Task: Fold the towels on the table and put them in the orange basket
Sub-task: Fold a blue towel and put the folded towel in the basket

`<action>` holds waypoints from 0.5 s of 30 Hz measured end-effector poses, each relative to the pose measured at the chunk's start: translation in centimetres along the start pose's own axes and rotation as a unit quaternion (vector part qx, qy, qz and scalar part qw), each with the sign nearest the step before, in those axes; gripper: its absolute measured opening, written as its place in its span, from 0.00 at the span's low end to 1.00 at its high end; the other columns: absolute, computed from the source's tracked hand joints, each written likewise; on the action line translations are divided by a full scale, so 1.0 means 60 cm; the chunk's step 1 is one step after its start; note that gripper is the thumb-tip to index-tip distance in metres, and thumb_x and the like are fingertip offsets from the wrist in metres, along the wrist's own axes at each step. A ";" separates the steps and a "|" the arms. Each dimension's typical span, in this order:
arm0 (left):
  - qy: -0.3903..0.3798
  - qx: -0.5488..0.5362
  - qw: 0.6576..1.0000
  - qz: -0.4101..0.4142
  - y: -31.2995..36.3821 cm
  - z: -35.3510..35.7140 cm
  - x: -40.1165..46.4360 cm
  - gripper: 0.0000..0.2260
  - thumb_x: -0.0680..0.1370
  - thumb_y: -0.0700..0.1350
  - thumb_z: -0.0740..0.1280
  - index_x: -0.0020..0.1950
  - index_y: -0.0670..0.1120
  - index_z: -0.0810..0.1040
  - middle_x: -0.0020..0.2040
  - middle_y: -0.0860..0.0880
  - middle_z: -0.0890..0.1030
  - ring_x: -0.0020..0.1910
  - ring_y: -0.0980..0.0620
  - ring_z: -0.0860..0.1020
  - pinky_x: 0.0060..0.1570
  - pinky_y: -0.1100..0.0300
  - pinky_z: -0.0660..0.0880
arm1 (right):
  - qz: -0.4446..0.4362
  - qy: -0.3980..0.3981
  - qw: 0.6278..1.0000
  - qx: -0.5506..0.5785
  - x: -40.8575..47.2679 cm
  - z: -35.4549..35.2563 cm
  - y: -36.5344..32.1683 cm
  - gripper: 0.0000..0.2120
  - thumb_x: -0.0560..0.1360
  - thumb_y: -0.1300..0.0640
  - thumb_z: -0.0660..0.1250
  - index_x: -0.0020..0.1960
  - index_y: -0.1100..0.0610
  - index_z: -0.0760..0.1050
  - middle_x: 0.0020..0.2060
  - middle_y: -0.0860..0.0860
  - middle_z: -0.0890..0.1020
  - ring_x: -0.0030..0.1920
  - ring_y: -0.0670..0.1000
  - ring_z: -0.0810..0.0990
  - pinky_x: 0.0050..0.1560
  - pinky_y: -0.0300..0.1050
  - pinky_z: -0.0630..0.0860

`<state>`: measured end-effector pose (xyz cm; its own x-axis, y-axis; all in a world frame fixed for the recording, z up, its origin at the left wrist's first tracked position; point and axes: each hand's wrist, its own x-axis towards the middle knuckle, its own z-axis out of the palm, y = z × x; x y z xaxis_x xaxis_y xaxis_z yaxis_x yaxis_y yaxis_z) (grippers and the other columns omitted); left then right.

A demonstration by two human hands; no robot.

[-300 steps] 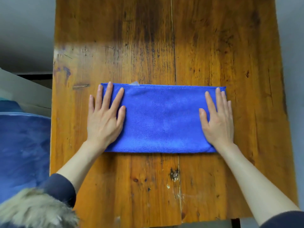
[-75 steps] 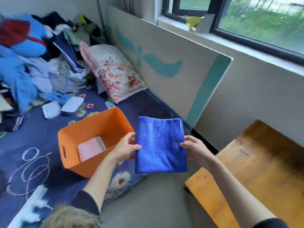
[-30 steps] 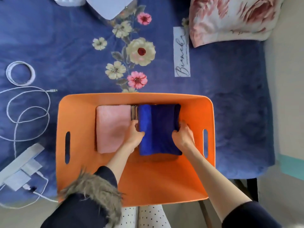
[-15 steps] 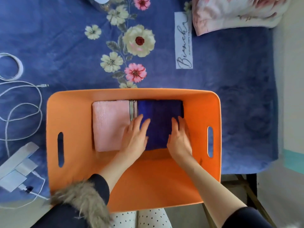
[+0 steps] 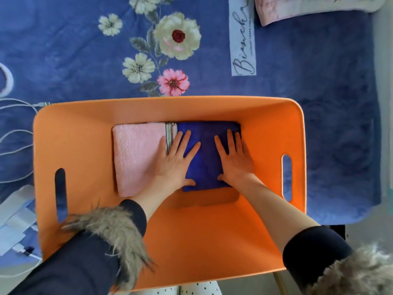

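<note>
Bedspread (image 5: 319, 103), blue with a floral print, carries the orange basket (image 5: 265, 116) — soft-walled, slot handles at both ends. Inside, side by side and touching on the floor: a folded pink towel (image 5: 136, 158) at left, the folded blue towel (image 5: 207, 167) at right. Left hand (image 5: 174, 165) and right hand (image 5: 236, 160) lie flat on the blue towel, fingers spread, pressing down. Judged light, limp, non-slip — best taken at opposite folded edges so the layers stay together.
</note>
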<state>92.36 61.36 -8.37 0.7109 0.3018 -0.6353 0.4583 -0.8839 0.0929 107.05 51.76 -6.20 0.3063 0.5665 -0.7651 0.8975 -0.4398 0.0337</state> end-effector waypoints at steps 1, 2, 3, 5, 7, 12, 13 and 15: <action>-0.012 -0.008 1.000 0.002 0.000 -0.009 -0.002 0.48 0.70 0.68 0.63 0.75 0.52 0.34 0.75 0.43 0.33 0.74 0.42 0.34 0.69 0.37 0.37 | -0.003 -0.004 1.000 0.010 -0.004 -0.005 0.000 0.51 0.72 0.47 0.70 0.75 0.52 0.32 0.74 0.59 0.34 0.74 0.61 0.35 0.74 0.53 0.42; -0.022 -0.019 1.000 0.002 -0.001 -0.019 -0.005 0.47 0.71 0.67 0.63 0.75 0.52 0.35 0.75 0.43 0.33 0.74 0.42 0.34 0.69 0.37 0.38 | -0.004 -0.003 1.000 0.028 -0.010 -0.009 0.001 0.49 0.73 0.48 0.69 0.75 0.51 0.33 0.74 0.58 0.34 0.75 0.60 0.36 0.74 0.53 0.44; -0.030 -0.032 0.999 0.001 -0.002 -0.031 -0.010 0.45 0.72 0.66 0.62 0.76 0.52 0.38 0.76 0.44 0.34 0.74 0.43 0.34 0.69 0.37 0.38 | -0.005 -0.004 0.999 0.051 -0.018 -0.015 0.001 0.46 0.74 0.48 0.67 0.76 0.50 0.35 0.75 0.57 0.35 0.75 0.59 0.37 0.74 0.53 0.46; -0.031 -0.058 0.998 0.002 -0.005 -0.060 -0.026 0.41 0.74 0.64 0.62 0.77 0.51 0.42 0.76 0.44 0.37 0.75 0.43 0.35 0.70 0.39 0.39 | -0.006 0.001 0.994 0.108 -0.042 -0.028 -0.001 0.40 0.77 0.49 0.63 0.76 0.50 0.38 0.76 0.56 0.39 0.76 0.58 0.40 0.74 0.52 0.49; -0.013 -0.087 0.996 -0.003 -0.007 -0.091 -0.053 0.37 0.76 0.62 0.60 0.77 0.51 0.45 0.77 0.45 0.38 0.75 0.45 0.35 0.71 0.42 0.38 | -0.012 0.018 0.988 0.152 -0.077 -0.048 -0.002 0.36 0.78 0.49 0.60 0.77 0.50 0.41 0.76 0.55 0.45 0.76 0.57 0.46 0.73 0.51 0.54; 0.093 -0.147 0.985 -0.009 0.002 -0.185 -0.141 0.27 0.80 0.56 0.56 0.76 0.50 0.53 0.78 0.47 0.49 0.76 0.48 0.43 0.73 0.48 0.44 | -0.028 0.109 0.973 0.203 -0.196 -0.116 0.003 0.30 0.79 0.50 0.57 0.77 0.50 0.48 0.75 0.53 0.57 0.71 0.57 0.62 0.66 0.52 0.66; 0.121 -0.152 0.981 0.001 0.007 -0.207 -0.159 0.25 0.80 0.54 0.56 0.76 0.50 0.56 0.77 0.48 0.54 0.76 0.49 0.46 0.73 0.50 0.45 | -0.031 0.133 0.969 0.208 -0.223 -0.129 0.006 0.29 0.79 0.50 0.57 0.77 0.50 0.49 0.74 0.53 0.60 0.70 0.57 0.64 0.66 0.52 0.66; 0.167 -0.147 0.975 0.024 0.017 -0.250 -0.191 0.22 0.80 0.53 0.56 0.74 0.49 0.62 0.75 0.48 0.60 0.76 0.49 0.53 0.73 0.51 0.47 | -0.033 0.186 0.959 0.212 -0.276 -0.152 0.017 0.29 0.79 0.50 0.58 0.76 0.50 0.52 0.73 0.52 0.63 0.70 0.56 0.65 0.68 0.52 0.64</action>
<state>92.69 62.34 10.49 0.8471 0.4050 -0.3441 0.5179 -0.7742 0.3638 105.79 48.27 12.38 0.4160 0.7778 -0.4712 0.7332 -0.5933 -0.3322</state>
